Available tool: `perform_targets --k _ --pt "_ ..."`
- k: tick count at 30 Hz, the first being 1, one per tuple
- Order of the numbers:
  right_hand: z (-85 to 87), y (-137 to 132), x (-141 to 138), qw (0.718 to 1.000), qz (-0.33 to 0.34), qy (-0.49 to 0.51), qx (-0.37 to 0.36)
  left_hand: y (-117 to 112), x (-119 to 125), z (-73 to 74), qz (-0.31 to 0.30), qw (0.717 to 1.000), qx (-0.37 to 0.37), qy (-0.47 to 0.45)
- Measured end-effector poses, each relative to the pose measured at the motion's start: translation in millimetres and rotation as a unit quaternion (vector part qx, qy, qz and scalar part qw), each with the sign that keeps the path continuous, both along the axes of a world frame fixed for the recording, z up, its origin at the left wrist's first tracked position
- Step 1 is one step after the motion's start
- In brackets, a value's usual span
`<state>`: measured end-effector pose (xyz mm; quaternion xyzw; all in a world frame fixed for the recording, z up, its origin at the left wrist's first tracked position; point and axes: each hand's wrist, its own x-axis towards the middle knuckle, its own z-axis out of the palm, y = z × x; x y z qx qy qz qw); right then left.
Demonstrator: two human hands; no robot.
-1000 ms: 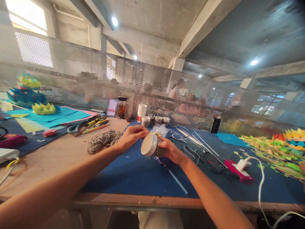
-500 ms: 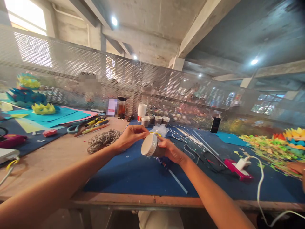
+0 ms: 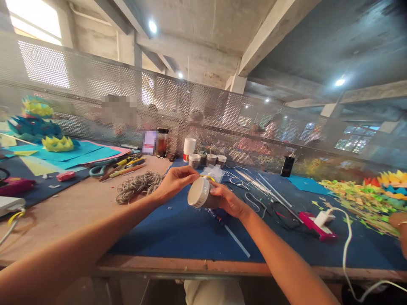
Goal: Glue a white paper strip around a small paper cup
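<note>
A small paper cup (image 3: 199, 194) with lettering round its rim is held tilted over the blue mat, its pale flat end facing me. My right hand (image 3: 230, 200) is closed around the cup's side. At the cup's far edge, the thumb and fingertips of my left hand (image 3: 178, 183) are pinched together; what they grip is hidden or too small to name. A bit of yellow (image 3: 210, 178) shows behind the cup, between the two hands. Under the right hand lies a mostly hidden dark blue object (image 3: 218, 216), with a translucent stick (image 3: 238, 242) jutting toward me.
Tangled grey cord (image 3: 138, 187) and pliers (image 3: 99, 170) lie on the left. Several small cups (image 3: 194, 161) stand at the back, before a perforated metal screen (image 3: 127, 84). A pink power strip (image 3: 318, 226), paper scraps (image 3: 352, 199) and another person's hand (image 3: 399, 220) are on the right.
My hands and the cup stay almost in place. The other person's hand at the right edge has shifted slightly, and people behind the screen have moved.
</note>
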<state>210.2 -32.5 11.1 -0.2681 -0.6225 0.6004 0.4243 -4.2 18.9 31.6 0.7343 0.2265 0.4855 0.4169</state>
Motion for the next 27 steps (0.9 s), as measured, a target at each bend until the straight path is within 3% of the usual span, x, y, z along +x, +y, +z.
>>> perform_targets --k 6,13,15,22,27 --pt "-1.0 0.7 0.2 1.0 0.014 0.006 -0.01 1.7 -0.7 -1.4 -0.01 1.0 0.02 0.004" --pt "-5.0 2.2 -2.9 1.0 -0.01 0.001 -0.001 -4.0 3.1 -4.4 0.062 0.989 0.13 0.027" --pt "-4.3 2.3 -3.1 1.0 -0.002 0.014 -0.012 -4.8 3.5 -4.3 0.058 0.993 0.101 0.01" --pt "-2.0 3.1 -2.5 0.996 0.032 0.07 -0.04 3.4 2.4 -6.6 -0.029 0.99 -0.118 -0.071" --pt "-1.4 3.6 -0.8 0.997 0.016 0.065 -0.045 10.4 4.3 -10.8 -0.042 0.98 -0.167 -0.099"
